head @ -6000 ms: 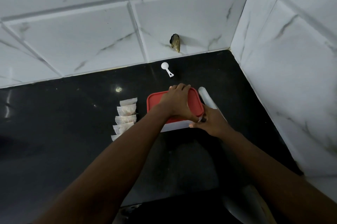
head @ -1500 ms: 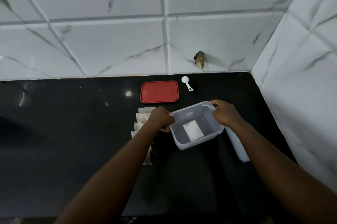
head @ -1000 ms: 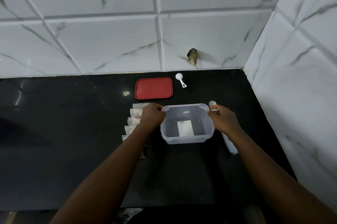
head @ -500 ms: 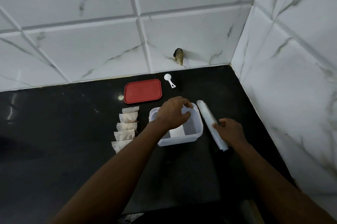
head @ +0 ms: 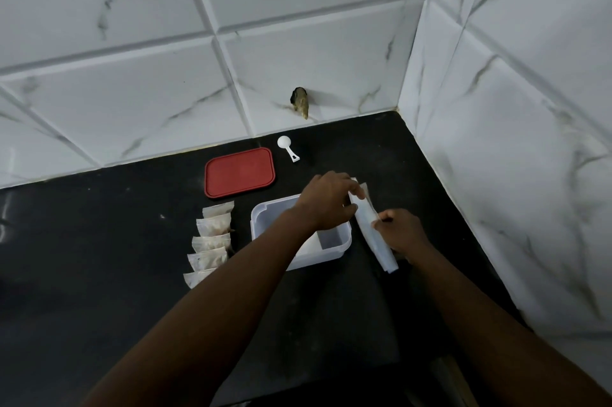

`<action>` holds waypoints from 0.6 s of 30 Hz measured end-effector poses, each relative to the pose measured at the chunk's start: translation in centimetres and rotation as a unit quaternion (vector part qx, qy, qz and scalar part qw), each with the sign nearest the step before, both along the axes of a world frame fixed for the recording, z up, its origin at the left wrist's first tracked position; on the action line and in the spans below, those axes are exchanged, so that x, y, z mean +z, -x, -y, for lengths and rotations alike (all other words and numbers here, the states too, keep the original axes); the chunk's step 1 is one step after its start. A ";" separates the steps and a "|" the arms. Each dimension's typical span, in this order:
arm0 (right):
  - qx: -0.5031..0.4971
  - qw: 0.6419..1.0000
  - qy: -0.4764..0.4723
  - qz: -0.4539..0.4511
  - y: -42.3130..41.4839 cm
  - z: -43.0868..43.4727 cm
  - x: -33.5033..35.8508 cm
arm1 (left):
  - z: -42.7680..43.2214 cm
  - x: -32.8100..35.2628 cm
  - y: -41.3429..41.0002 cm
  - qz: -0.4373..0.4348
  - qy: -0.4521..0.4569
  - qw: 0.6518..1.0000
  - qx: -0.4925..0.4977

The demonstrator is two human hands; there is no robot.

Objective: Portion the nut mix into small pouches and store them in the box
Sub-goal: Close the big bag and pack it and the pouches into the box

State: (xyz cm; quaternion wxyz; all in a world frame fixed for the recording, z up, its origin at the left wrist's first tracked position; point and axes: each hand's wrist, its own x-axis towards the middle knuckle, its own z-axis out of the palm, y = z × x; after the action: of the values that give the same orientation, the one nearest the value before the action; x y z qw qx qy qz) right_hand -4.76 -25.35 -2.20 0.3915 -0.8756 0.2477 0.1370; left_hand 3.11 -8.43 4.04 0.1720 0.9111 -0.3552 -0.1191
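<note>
Five filled pouches (head: 212, 246) lie in a row on the table (head: 99, 257), at nine o'clock from the open box (head: 265, 217). None seems to be inside it yet. I can see only a white patch on its floor, and part of it is hidden. I'd say portioning is well along and storing has not begun.

Both hands work a roll (head: 381, 251) of clear plastic at three o'clock. The left hand (head: 326, 201) has a pinching grip on its far end. The right hand (head: 402, 234) has a curled grip round its middle.

The red lid (head: 239, 172) lies at eleven and the scoop (head: 287, 148) at twelve. Nothing blocks the box.
</note>
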 end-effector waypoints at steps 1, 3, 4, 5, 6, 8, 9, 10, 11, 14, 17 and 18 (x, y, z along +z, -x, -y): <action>0.005 1.000 -0.001 0.008 0.0 0.3 0.2 | 0.1 0.1 -0.2 -0.005 -0.004 1.000 -0.007; 0.007 0.999 -0.003 0.032 -0.2 0.9 1.3 | 0.1 0.5 -0.5 -0.014 -0.015 0.999 -0.030; 0.004 0.999 -0.009 0.047 -0.3 1.2 2.1 | 0.1 0.8 -0.6 -0.014 -0.017 0.999 -0.046; 0.005 0.998 -0.020 0.060 -0.5 1.6 3.0 | -0.1 1.0 -0.8 -0.008 -0.015 0.998 -0.061; 0.012 0.997 -0.030 0.072 -0.7 1.8 4.2 | -0.3 1.4 -1.0 0.002 -0.013 0.997 -0.076; 0.048 0.995 -0.033 0.085 -1.4 2.3 6.5 | -0.8 2.2 -1.6 0.022 -0.014 0.995 -0.100; 0.083 0.993 -0.025 0.084 -1.9 2.1 7.6 | -1.4 2.7 -1.9 0.033 -0.012 0.994 -0.105; 0.115 0.990 -0.015 0.079 -2.3 2.0 8.6 | -1.9 3.2 -2.1 0.047 -0.011 0.993 -0.112; 0.132 0.988 -0.015 0.078 -2.8 2.0 9.3 | -2.4 3.7 -2.3 0.061 -0.011 0.991 -0.119; 0.172 0.980 -0.051 0.084 -3.9 0.8 10.9 | -5.0 4.8 -2.5 0.088 0.003 0.990 -0.106; 0.215 0.968 -0.123 0.048 -5.1 -1.1 11.2 | -8.3 5.2 -2.6 0.063 0.036 0.993 -0.092; 0.228 0.964 -0.133 0.032 -5.6 -1.9 11.0 | -9.4 5.1 -2.4 0.047 0.036 0.995 -0.081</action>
State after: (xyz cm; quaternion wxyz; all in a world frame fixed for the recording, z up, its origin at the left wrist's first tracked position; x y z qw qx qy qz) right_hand 0.85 -23.48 8.84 0.4707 -0.8528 0.0082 0.2259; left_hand 5.55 0.97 9.12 0.1779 0.8769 -0.4399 -0.0772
